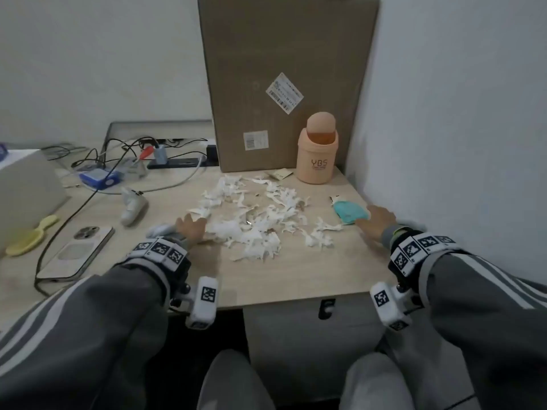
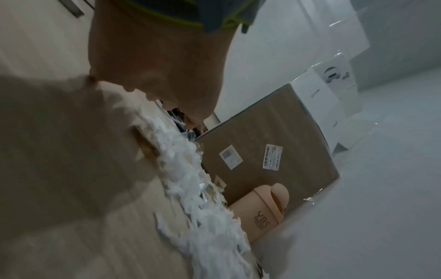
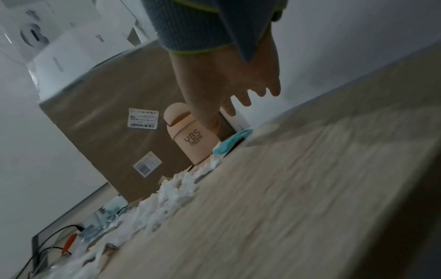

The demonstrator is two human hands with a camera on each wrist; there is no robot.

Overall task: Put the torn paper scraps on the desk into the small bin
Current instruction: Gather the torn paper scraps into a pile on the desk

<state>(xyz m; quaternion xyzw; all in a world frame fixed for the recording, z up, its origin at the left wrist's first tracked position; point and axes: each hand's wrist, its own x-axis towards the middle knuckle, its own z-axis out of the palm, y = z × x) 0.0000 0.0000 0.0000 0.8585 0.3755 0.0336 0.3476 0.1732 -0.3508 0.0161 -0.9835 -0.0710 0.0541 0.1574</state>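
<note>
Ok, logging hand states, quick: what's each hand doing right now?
Left hand: open, flat on the desk beside the paper scraps, holding nothing.
Right hand: open, fingers spread, holding nothing.

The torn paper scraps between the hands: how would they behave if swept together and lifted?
The torn paper scraps look thin and curled, so probably light and floppy. Loose and scattered, they would likely bunch when swept, and some may slip from the left hand or right hand.

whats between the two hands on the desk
In the head view, the pile of torn paper scraps lies between the left hand and the right hand.
</note>
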